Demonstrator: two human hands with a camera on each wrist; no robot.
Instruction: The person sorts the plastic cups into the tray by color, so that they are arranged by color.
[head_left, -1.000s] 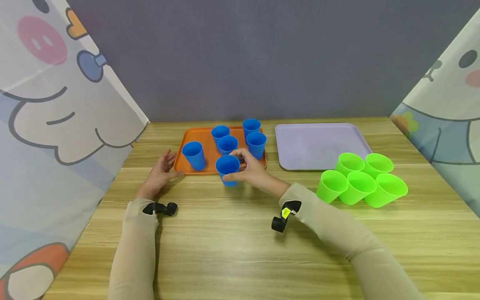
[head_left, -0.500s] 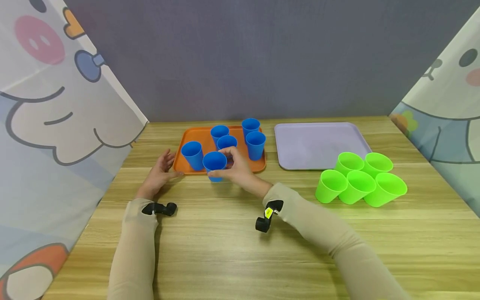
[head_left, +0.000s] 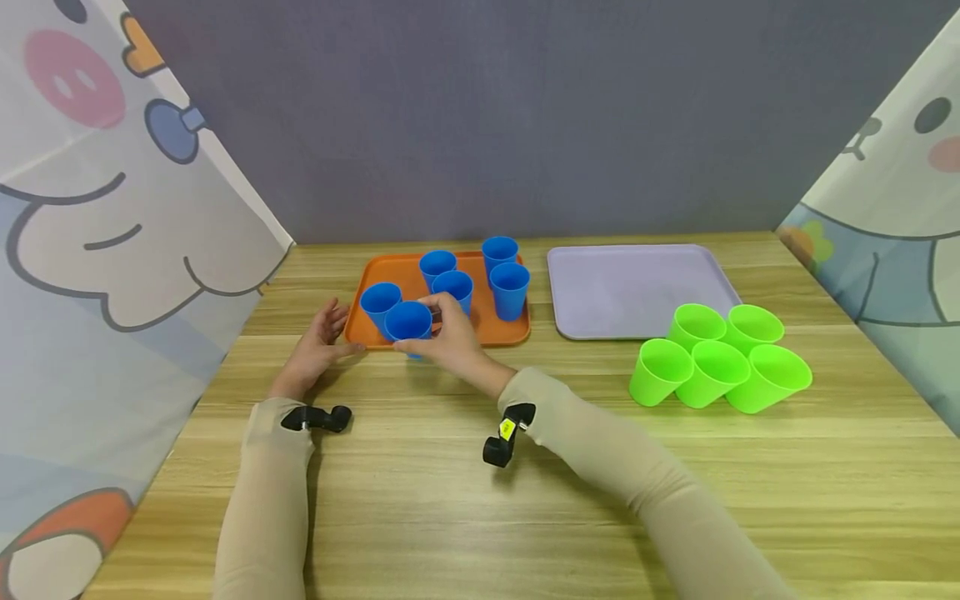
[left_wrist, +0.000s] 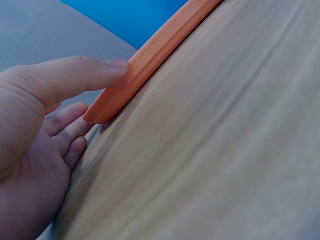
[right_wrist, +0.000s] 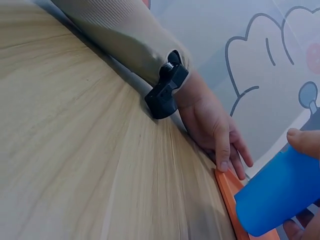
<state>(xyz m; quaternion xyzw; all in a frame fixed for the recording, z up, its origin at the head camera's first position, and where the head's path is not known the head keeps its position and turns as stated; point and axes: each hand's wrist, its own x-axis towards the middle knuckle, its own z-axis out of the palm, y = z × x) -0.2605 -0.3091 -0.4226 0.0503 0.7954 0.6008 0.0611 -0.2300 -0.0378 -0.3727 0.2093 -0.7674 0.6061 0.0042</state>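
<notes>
In the head view my right hand holds a blue cup by its side, thumb in front and fingers behind. The cup overlaps the front edge of the orange tray, right beside another blue cup at the tray's left. In the right wrist view the held cup leans, its base close over the tray rim. My left hand is at the tray's front left corner. Its straight thumb touches the orange rim, with the other fingers loosely extended beside the corner.
Several more blue cups stand on the orange tray's middle and right. To its right lies a lilac tray. Several green cups stand grouped in front of that tray, overlapping its corner. A grey partition rises behind the wooden table.
My right hand has carried the blue cup leftward and slightly back, from in front of the tray's middle to beside the left cup. My left hand has stayed at the tray corner.
</notes>
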